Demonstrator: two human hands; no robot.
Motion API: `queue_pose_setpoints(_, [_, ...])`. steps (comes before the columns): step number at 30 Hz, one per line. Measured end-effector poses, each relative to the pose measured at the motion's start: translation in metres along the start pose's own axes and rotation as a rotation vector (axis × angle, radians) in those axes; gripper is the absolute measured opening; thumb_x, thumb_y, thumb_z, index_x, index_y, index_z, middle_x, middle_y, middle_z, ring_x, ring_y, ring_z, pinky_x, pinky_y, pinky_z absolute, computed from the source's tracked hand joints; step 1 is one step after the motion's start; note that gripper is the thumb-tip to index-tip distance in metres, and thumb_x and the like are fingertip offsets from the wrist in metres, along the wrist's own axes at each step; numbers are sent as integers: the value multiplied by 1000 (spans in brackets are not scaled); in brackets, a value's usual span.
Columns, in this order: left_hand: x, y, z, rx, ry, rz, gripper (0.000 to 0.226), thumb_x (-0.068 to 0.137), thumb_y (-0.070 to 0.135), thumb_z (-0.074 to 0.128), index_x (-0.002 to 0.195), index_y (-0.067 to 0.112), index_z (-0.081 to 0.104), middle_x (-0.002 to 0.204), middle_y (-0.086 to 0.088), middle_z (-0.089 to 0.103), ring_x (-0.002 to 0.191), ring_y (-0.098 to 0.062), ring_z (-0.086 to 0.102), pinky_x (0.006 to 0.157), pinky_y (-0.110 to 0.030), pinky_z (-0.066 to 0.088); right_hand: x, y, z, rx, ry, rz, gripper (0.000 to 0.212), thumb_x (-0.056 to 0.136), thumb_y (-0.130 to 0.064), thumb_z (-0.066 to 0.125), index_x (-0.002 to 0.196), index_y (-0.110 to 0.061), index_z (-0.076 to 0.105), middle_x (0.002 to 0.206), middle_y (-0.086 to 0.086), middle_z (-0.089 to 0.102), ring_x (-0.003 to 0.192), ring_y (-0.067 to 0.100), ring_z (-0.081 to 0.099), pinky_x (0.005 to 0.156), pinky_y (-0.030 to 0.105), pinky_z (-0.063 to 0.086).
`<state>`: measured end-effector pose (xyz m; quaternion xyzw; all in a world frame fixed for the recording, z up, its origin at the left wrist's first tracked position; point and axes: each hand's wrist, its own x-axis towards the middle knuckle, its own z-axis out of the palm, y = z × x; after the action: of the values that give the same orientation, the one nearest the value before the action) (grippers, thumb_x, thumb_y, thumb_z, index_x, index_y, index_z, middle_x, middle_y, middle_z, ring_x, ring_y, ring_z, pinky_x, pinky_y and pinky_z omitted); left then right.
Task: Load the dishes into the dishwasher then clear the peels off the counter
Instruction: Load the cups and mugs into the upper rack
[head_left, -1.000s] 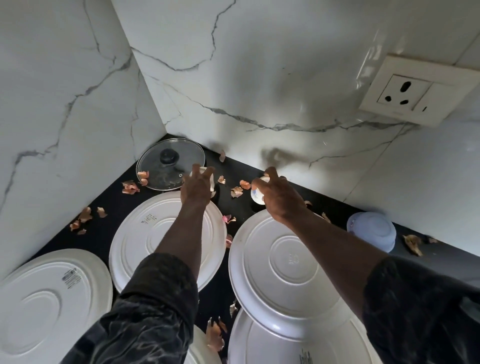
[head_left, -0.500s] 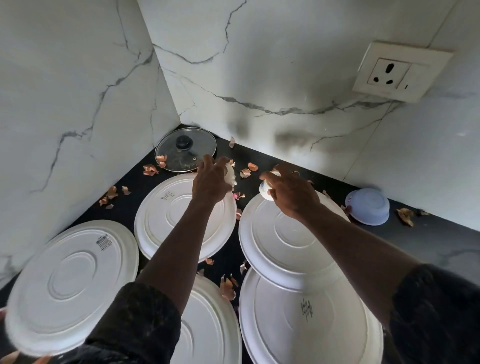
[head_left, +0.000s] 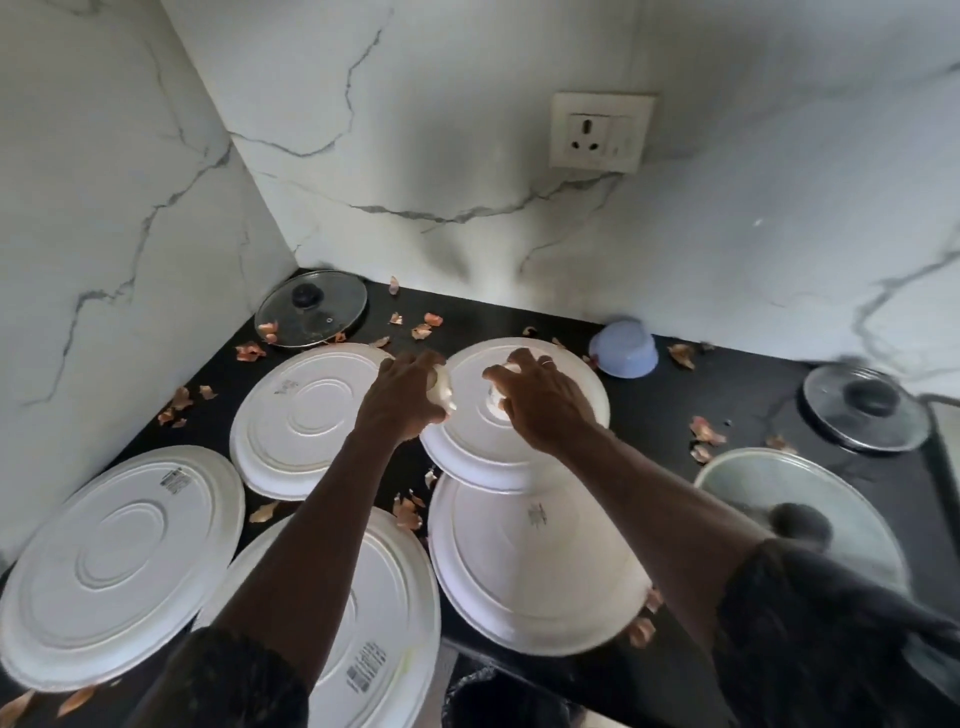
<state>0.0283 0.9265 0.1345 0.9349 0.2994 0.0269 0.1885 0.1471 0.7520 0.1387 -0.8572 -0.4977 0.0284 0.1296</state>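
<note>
Plates (head_left: 122, 564) white, glossy, ringed undersides up, crowd black counter (head_left: 727, 395); papery onion peels (head_left: 249, 352) scattered between. Glass lid (head_left: 310, 308) in back-left corner. Left hand (head_left: 402, 400) curled round small white cup (head_left: 440, 391); right hand (head_left: 540, 402) clasps second small white piece (head_left: 496, 399), shape unclear, above overlapping plate (head_left: 561, 364). Risk: smooth cups slip, chip plate below; sleeve nudges stacked plate off edge. Lilac bowl (head_left: 623, 348) inverted, far right second lid (head_left: 865, 407).

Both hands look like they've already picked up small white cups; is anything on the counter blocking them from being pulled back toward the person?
Nothing visible blocks it. The left hand and right hand each grip a small white cup above the upturned plates, which lie flat beneath the arms. The dishwasher is out of view.
</note>
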Motion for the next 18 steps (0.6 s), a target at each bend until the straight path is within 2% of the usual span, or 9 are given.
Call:
queue_pose_setpoints(6, [-44, 50, 21, 29, -73, 93, 74, 72, 22, 84, 137, 29, 49, 134, -5, 50, 129, -30, 41, 100, -45, 46, -77, 8, -13, 64, 23, 95, 47, 98, -22, 61, 143, -32, 50, 148, 9, 44, 126, 35, 52, 98, 48, 52])
queue_pose_setpoints(18, [-137, 119, 72, 112, -126, 255, 79, 73, 34, 85, 141, 28, 46, 128, -3, 49, 118, -26, 45, 91, -42, 49, -209, 22, -20, 65, 94, 308, 44, 100, -22, 53, 142, -35, 48, 139, 7, 44, 118, 35, 49, 86, 44, 49])
